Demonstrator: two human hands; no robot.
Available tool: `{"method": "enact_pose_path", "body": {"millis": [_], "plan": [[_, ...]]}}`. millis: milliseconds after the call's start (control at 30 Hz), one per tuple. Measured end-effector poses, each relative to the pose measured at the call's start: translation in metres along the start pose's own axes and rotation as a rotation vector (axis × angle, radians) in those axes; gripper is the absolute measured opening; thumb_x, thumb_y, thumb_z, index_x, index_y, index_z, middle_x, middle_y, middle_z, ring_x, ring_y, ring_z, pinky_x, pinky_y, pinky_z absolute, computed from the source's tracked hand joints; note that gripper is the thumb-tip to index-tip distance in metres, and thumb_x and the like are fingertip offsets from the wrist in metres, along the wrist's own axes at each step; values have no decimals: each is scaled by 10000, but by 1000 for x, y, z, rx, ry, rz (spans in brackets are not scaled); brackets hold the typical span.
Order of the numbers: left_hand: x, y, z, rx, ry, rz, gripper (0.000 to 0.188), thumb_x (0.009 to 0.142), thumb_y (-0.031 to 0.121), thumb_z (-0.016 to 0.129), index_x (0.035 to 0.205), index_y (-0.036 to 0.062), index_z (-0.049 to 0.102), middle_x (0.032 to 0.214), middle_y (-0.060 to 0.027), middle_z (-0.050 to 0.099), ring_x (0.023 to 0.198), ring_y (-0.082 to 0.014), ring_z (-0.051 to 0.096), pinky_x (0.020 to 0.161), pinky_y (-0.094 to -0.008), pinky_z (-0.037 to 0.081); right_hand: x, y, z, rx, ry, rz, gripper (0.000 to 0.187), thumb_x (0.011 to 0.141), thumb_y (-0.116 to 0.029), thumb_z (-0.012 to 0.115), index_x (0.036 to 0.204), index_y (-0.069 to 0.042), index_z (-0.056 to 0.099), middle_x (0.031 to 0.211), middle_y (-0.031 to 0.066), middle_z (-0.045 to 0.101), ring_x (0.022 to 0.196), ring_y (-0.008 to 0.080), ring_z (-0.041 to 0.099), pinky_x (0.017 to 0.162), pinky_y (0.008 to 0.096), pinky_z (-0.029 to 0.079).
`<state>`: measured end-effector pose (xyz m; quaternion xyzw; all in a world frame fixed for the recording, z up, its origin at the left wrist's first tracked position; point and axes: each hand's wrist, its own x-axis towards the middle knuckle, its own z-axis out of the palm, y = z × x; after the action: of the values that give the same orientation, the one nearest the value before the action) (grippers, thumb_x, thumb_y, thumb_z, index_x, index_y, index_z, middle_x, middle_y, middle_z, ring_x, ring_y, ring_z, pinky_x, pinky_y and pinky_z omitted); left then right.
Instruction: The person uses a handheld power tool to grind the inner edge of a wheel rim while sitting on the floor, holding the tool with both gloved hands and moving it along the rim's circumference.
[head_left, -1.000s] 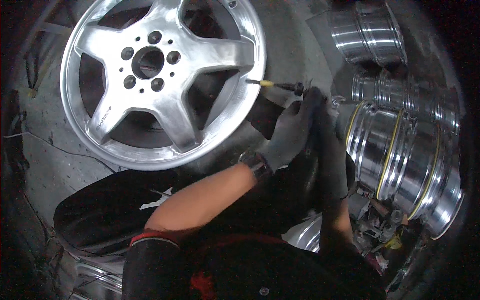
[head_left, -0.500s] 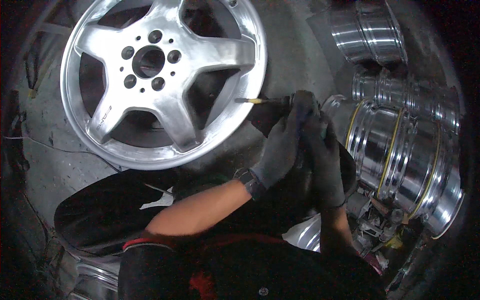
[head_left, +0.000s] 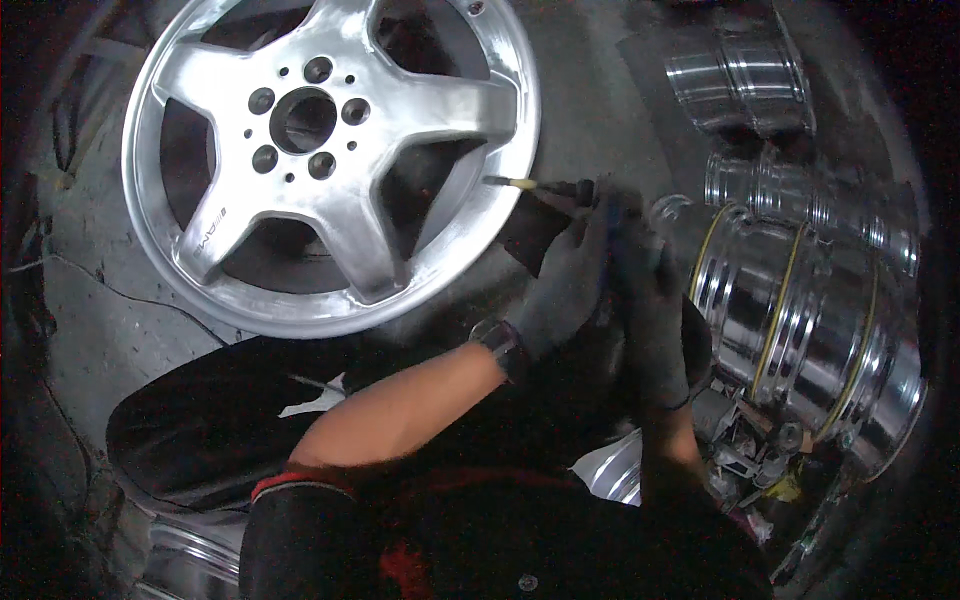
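Observation:
A bare silver alloy wheel (head_left: 345, 225) with broad spokes lies face up at the upper left. Both my hands, in grey gloves, are wrapped round a dark hand-held rotary tool (head_left: 583, 190). From it a slim bit (head_left: 522, 184) with a pale yellow section points left, its dark tip over the inner edge of the wheel's right rim. Whether the tip touches metal I cannot tell. My left hand (head_left: 560, 285) is closed on the near left side of the tool. My right hand (head_left: 650, 310) is closed behind it; its fingers are dark and blurred. The tool's body is mostly hidden.
Polished wheel barrels (head_left: 780, 300) with yellow bands lie at the right, more shiny barrels (head_left: 740, 75) behind them. Small metal scraps (head_left: 745, 440) are heaped by my right forearm. A thin cable (head_left: 120, 293) crosses the grey floor at the left. My dark-trousered leg (head_left: 220, 400) borders the wheel.
The tool's tip has shifted a little up and to the right along the wheel's rim, with both hands still gripping it. The wheel sits nearly the same in view.

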<state>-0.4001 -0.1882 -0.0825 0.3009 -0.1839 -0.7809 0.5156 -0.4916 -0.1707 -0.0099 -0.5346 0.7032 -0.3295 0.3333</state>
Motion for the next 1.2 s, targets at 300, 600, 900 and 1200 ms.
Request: {"method": "enact_pose_path", "body": {"millis": [300, 600, 900, 1200], "plan": [[9, 28, 3, -8, -10, -231, 624, 1042, 577, 497, 1178, -12, 651, 1076, -66, 676, 981, -145, 578, 903, -305, 461, 8, -8, 2, 220, -36, 155, 440, 1028, -153, 638, 1419, 6, 512, 1296, 127, 644, 1123, 174, 634, 944, 300, 540], [-7, 0, 1, -396, 79, -179, 584, 1030, 566, 534, 1169, 16, 678, 1050, -28, 675, 990, -102, 584, 875, -276, 466, -9, -38, 11, 161, -33, 295, 489, 1018, -170, 653, 1436, -10, 454, 1289, 123, 622, 1178, 195, 605, 969, 321, 532], [9, 28, 2, -137, 3, -174, 676, 1026, 616, 502, 1234, -15, 631, 1050, -48, 673, 1009, -106, 594, 889, -278, 473, 11, -16, 6, 119, -21, 130, 399, 1036, -244, 647, 1344, -27, 517, 1138, 71, 637, 1010, 160, 620, 833, 303, 550], [-3, 10, -3, -63, 58, -119, 713, 1028, 645, 438, 1224, -10, 640, 1071, -108, 667, 1036, -161, 600, 933, -302, 458, -1, -19, 9, 212, -92, 180, 445, 1022, -144, 657, 1422, -74, 475, 1246, 96, 623, 1097, 159, 619, 925, 309, 551]]}}
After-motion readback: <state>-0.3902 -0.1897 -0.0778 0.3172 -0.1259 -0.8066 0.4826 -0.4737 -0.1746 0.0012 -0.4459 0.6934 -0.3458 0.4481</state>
